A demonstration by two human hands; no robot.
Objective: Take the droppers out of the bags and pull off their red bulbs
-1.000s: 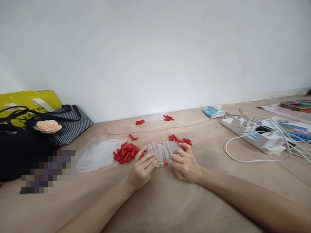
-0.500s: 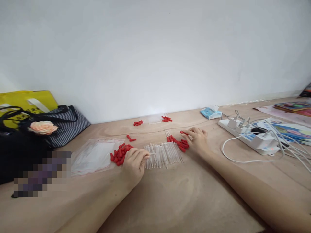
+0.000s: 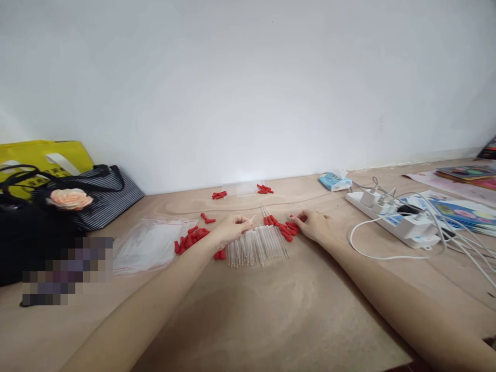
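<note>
My left hand (image 3: pixel 231 230) is closed in a pinch above the row of clear glass tubes (image 3: pixel 258 245), with a thin clear tube (image 3: pixel 253 218) poking out past its fingertips. My right hand (image 3: pixel 315 226) pinches a red rubber bulb (image 3: pixel 293 219), partly covered by the fingers. Just left of that hand lies a group of droppers (image 3: pixel 272 220), red bulbs on slender clear stems. Beneath and behind my left forearm is a heap of loose red bulbs (image 3: pixel 189 239), partly hidden by it.
Clear plastic bags (image 3: pixel 151 243) lie left of the bulbs. Near the wall are more red bulbs (image 3: pixel 219 195) and droppers (image 3: pixel 265 189). A power strip (image 3: pixel 395 223) with white cables and a blue tissue pack (image 3: pixel 334 181) lie at right. Bags, one striped (image 3: pixel 112 201), stand at left.
My left hand has moved up and right, from beside the bulb heap to above the tubes. My right hand has shifted slightly, staying near the droppers.
</note>
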